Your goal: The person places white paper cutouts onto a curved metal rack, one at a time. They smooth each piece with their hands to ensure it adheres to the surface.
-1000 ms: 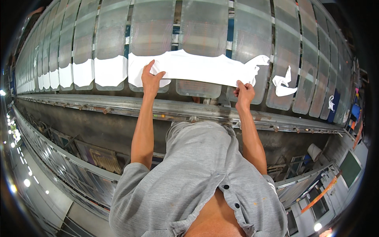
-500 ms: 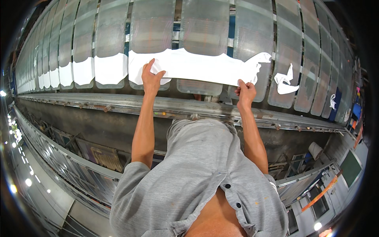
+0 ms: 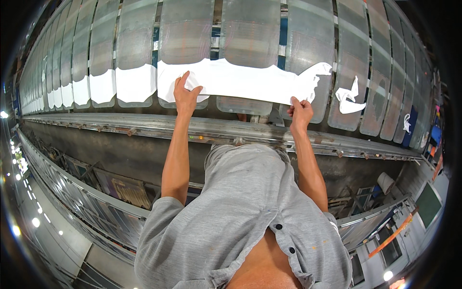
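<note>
A long white piece of fabric (image 3: 250, 83) lies stretched sideways across several greenish, translucent boards, with a crumpled, ragged right end. My left hand (image 3: 186, 98) rests on its left part, thumb and index finger spread apart with small folds of cloth between them. My right hand (image 3: 301, 114) pinches the lower edge of the fabric near its crumpled end, fingers closed. Underneath, the rounded near end of one board (image 3: 238, 105) shows below the fabric.
Flat white fabric pieces (image 3: 135, 85) cover the near ends of the boards to the left. A loose twisted white scrap (image 3: 350, 98) lies on a board at right, and a smaller scrap (image 3: 406, 123) farther right. A metal rail (image 3: 144, 126) runs between me and the boards.
Both hands keep the same hold on the fabric. The picture has shifted very slightly; otherwise nothing clearly moves.
</note>
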The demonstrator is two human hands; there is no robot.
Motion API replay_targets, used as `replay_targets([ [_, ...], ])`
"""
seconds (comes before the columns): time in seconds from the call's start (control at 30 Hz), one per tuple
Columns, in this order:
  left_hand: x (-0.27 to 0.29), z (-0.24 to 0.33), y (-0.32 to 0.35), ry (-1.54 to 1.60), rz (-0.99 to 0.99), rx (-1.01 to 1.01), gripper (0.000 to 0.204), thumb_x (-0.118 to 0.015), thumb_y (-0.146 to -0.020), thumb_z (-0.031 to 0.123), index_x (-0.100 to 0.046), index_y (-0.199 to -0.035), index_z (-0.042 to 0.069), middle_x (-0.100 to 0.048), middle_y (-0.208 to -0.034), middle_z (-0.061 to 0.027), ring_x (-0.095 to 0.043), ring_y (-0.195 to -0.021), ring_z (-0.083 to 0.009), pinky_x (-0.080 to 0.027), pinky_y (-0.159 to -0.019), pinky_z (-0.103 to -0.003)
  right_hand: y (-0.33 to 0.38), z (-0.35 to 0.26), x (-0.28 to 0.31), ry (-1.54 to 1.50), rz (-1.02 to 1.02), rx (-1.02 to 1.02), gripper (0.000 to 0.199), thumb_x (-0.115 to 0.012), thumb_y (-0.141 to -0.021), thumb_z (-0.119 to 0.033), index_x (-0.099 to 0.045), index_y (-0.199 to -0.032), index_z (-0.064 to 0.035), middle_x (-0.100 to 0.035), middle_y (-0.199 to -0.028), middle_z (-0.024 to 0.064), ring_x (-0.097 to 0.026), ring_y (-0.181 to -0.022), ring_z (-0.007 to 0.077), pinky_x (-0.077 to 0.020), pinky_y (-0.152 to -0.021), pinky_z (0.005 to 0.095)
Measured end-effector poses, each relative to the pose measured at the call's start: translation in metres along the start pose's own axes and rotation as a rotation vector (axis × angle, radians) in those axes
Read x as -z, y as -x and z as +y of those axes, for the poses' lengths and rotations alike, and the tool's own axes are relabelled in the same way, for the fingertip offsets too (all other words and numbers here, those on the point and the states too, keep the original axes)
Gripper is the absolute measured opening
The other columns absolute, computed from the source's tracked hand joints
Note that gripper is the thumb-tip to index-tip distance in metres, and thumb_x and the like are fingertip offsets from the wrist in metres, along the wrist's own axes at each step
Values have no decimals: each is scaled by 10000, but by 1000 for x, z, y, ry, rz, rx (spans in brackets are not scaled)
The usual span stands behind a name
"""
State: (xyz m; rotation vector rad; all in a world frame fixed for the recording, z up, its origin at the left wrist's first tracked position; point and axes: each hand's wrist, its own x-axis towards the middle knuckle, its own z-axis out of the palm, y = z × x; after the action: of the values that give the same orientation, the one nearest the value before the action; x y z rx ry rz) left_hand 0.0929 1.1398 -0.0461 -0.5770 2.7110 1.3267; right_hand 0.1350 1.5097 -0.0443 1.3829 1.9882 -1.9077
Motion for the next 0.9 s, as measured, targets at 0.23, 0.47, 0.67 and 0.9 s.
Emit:
replay_targets([
  [0.23, -1, -5, 2, -37, 9, -27, 695, -818, -724, 91, -586, -1377, 27, -571, -1199, -144, -593, -1102, -293, -487, -943, -369, -2, 3, 1, -1, -16, 12, 289, -759, -898, -158, -504, -789, -80, -581, -672, 41, -554, -530, 131, -424, -490, 277],
  [0.47, -2, -5, 4, -48, 15, -48, 703, -817, -723, 88, -580, -1384, 53, -550, -1239, -161, -579, -1148, -323, -481, -975, -386, -1, 4, 0, 16, -11, 14, 247, -740, -885, -148, -522, -812, -61, -593, -679, 51, -560, -528, 145, -413, -495, 280],
  [0.67, -5, -2, 7, -88, 21, -74, 725, -823, -723, 92, -564, -1400, 70, -520, -1262, -181, -547, -1179, -358, -458, -1003, -415, 0, 4, -1, 29, -15, 34, 248, -739, -885, -149, -520, -804, -62, -587, -673, 46, -560, -538, 138, -421, -503, 280],
  [0.9, -6, 3, 9, -105, 8, -59, 702, -818, -733, 85, -564, -1387, 70, -503, -1196, -175, -544, -1142, -357, -450, -981, -431, 3, 6, -7, 105, -7, 114, 232, -722, -924, -158, -543, -833, -40, -589, -676, 40, -561, -527, 116, -422, -487, 266],
])
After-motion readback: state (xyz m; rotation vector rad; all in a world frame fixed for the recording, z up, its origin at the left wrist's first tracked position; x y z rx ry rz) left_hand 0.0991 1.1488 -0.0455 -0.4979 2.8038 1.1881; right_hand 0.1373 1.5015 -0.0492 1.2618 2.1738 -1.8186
